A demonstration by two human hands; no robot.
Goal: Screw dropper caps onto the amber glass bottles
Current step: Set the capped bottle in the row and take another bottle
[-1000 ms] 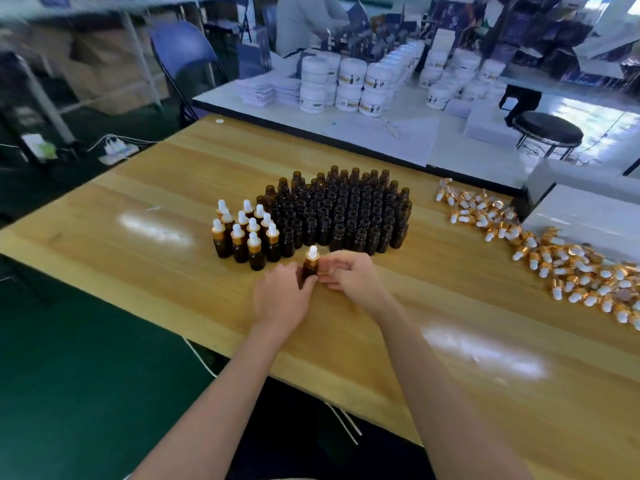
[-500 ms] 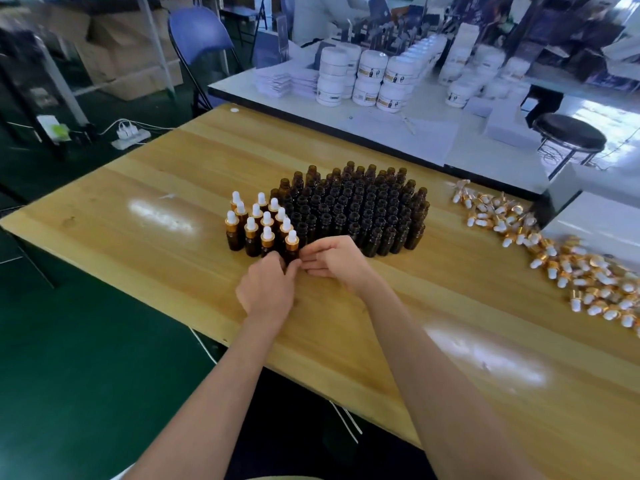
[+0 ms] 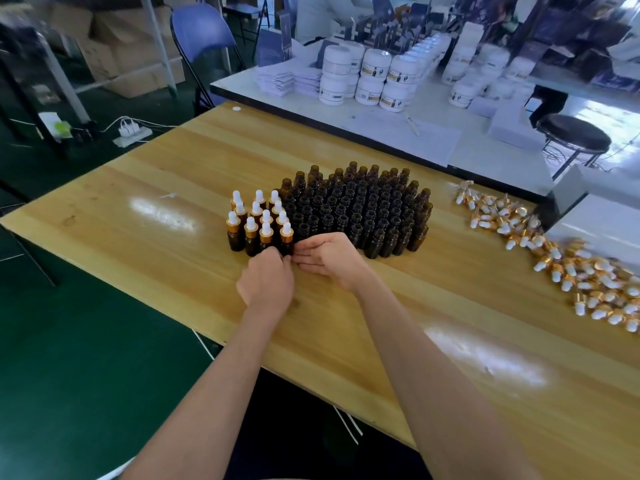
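Wooden table seen from the worker's side, both bare forearms reaching forward over its near edge. At centre stands a dense block of uncapped amber bottles, all upright with open necks. Touching its left flank is a smaller block of capped bottles, each carrying a gold collar and a white rubber bulb. The front capped bottle stands upright at the near right corner of this smaller block, just beside the first uncapped row. The left hand lies knuckles up with its fingers curled against the base of that bottle and its neighbour; whether it actually grips the glass cannot be told from here. The right hand is released and holds nothing, its palm turned leftward and its fingers loosely extended toward the same bottle, the fingertips close to those of the left hand. Loose dropper caps lie scattered in a long band along the right of the table, well apart from both hands. Behind, a white table bears stacked white jars; a blue chair and a dark round stool stand on the green floor.
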